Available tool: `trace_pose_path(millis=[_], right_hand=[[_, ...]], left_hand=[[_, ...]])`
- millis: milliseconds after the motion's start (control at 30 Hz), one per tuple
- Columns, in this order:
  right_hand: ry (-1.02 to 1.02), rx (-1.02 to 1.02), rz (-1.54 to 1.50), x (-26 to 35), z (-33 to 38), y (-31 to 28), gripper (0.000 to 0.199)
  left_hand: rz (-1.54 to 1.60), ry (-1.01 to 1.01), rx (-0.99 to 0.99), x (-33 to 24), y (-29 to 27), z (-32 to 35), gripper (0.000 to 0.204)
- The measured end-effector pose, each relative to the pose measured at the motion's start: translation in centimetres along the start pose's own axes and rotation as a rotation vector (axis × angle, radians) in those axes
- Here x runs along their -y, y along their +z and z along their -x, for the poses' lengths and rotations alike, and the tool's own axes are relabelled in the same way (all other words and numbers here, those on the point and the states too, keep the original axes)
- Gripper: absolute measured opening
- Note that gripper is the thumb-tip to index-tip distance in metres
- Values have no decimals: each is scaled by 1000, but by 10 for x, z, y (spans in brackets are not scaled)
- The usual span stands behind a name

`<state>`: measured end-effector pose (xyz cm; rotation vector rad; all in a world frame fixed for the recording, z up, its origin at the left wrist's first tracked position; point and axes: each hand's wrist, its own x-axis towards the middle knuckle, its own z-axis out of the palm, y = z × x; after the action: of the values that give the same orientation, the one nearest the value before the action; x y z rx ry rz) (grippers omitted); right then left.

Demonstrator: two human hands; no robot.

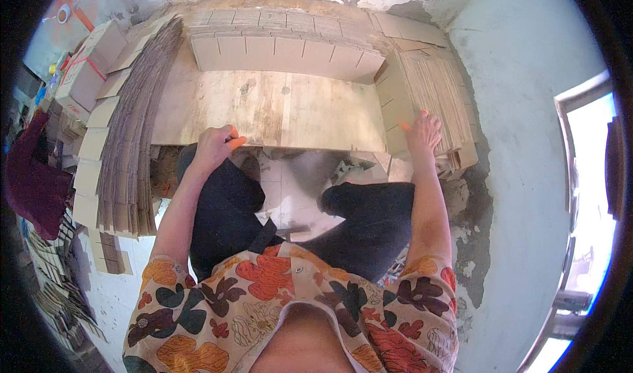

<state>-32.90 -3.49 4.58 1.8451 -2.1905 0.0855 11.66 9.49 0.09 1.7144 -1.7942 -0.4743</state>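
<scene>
My left hand (pixel 219 145) rests at the near edge of a wooden board (pixel 217 106), its fingers curled in and nothing visible between the orange-covered fingertips. The undersides of those fingers are hidden. On the right, my right hand (pixel 425 136) lies on a stack of slotted cardboard pieces (pixel 432 86). Its fingers are spread over the stack's upper edges, and the orange-tipped thumb is set apart toward the stack's left face. A long row of slotted cardboard pieces (pixel 283 53) stands upright along the board's far side.
A tall, curved stack of cardboard strips (pixel 128 129) stands at the left. Behind it are a cardboard box (pixel 89 63) and a dark red cloth (pixel 36 175). A pale wall (pixel 527 109) rises close on the right, with a bright opening (pixel 593 195) in it. My knees are under the board's near edge.
</scene>
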Motion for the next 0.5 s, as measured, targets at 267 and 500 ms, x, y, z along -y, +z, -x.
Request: trace_pose_path(millis=[267, 500], right_hand=[[-28, -126, -164, -31, -21, 31, 39], [110, -547, -654, 0, -5, -41, 27]], left_hand=[[-105, 146, -37, -37, 46, -116, 22], [-175, 437, -213, -88, 97, -226, 41]])
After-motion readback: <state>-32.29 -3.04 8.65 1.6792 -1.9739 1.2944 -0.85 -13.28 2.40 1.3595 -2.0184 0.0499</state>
